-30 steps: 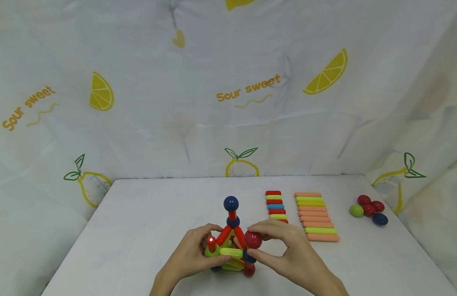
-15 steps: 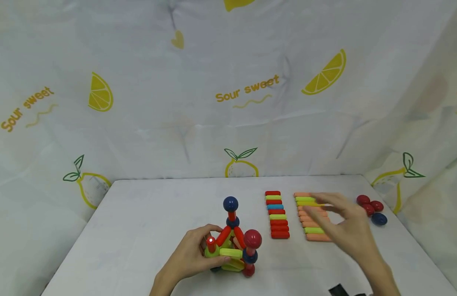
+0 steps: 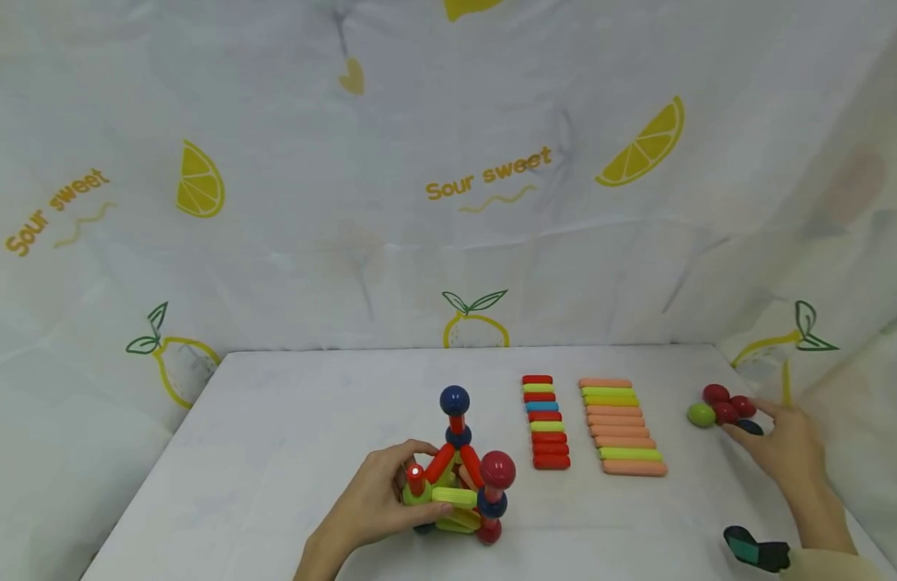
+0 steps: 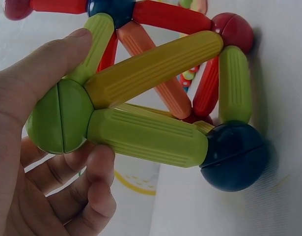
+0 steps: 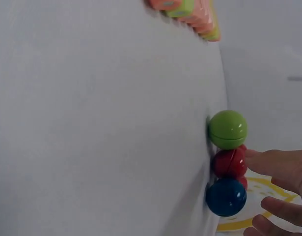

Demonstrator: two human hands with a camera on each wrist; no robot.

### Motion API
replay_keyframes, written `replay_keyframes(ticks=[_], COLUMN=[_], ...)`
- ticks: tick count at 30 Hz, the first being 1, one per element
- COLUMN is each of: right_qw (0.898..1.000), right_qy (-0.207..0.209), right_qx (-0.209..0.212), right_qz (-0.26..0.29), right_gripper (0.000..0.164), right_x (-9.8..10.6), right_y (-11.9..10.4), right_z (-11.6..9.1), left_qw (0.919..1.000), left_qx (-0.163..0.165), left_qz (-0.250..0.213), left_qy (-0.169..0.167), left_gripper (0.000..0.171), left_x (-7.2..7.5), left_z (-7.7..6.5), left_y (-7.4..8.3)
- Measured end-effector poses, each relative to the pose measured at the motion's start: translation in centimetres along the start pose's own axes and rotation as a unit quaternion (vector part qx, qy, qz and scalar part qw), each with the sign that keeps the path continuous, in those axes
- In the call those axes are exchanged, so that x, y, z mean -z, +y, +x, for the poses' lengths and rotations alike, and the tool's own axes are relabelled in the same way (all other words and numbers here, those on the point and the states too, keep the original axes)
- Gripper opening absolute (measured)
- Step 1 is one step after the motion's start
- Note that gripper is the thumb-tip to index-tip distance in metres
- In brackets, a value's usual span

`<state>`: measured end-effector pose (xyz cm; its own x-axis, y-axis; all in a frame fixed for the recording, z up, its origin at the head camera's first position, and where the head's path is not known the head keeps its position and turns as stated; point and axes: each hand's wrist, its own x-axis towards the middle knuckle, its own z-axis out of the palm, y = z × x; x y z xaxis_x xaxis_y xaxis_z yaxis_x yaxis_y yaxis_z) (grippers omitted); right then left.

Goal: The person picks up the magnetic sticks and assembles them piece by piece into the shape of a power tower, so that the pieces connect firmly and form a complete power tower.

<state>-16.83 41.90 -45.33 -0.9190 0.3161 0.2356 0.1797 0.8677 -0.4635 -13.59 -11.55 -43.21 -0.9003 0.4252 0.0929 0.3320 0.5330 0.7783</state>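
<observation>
Wht. table (image 3: pixel 274 436): 1 ball-and-rod constr. (image 3: pixel 455 497); 9 short rods (image 3: pixel 545 416), asstd. cols.; 9 long rods (image 3: pixel 617 421), r. of same; 5 balls (image 3: pixel 726 413), far r.

On my head feed, the top ball (image 3: pixel 454 400) is navy over a red stem (image 3: pixel 457 424), and the corner ball (image 3: pixel 497 470) shows crimson. Over on my left wrist view: a green ball (image 4: pixel 72 118), one dark seam line circling it; a mustard bar (image 4: pixel 155 69), lined lengthwise with ridges; a lime bar (image 4: pixel 148 136), same ribbed pattern; a deep blue ball (image 4: pixel 234 153). Head feed again, I read the short rods (image 3: pixel 549 438) as red, lime, red, blue, red, lime, then three reds; the long rods (image 3: pixel 615 421) mostly peach, broken by lime and yellow. Loose balls (image 3: pixel 725 413): lime, dark blue, the rest red. White tabletop (image 3: pixel 295 420), cream sleeve (image 3: pixel 829 566), and a white backdrop (image 3: pixel 288 202) printed with yellow lemon slices (image 3: pixel 199 179) and orange lettering (image 3: pixel 488 173).
</observation>
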Motion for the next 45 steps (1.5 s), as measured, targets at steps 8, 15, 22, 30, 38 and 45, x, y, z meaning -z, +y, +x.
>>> replay_keyframes(ticks=[8, 15, 22, 30, 38, 45], right_qw=[0.994, 0.99, 0.999, 0.959, 0.896, 0.845], right_qy=[-0.074, -0.09, 0.026, 0.117, 0.075, -0.068], right_qx=[-0.078, -0.107, 0.001, 0.184, 0.343, 0.442], right_qz=[-0.023, -0.01, 0.044, 0.181, 0.271, 0.294], right_gripper=[0.062, 0.061, 0.049, 0.041, 0.048, 0.032], right_x=[-0.6, -1.0, 1.4, 5.4, 5.7, 2.0], right_y=[1.4, 1.6, -4.5, -17.3, -27.2, -32.7], right_z=[0.3, -0.3, -1.3, -4.1, -8.7, -12.1], left_qw=[1.0, 1.0, 1.0, 1.0, 0.9999, 0.9969], left_qx=[-0.007, -0.009, -0.005, -0.003, -0.002, -0.076], left_qz=[0.0, 0.002, 0.005, 0.004, 0.01, -0.019], left_qy=[0.001, -0.001, 0.0, -0.001, 0.002, 0.006], left_gripper=[0.057, 0.058, 0.057, 0.058, 0.059, 0.051], left_x=[-0.1, -0.1, 0.1, 0.0, -0.1, -0.2], left_z=[0.1, 0.2, 0.1, 0.1, 0.0, -0.1], left_y=[0.0, 0.1, 0.1, 0.0, -0.2, -0.7])
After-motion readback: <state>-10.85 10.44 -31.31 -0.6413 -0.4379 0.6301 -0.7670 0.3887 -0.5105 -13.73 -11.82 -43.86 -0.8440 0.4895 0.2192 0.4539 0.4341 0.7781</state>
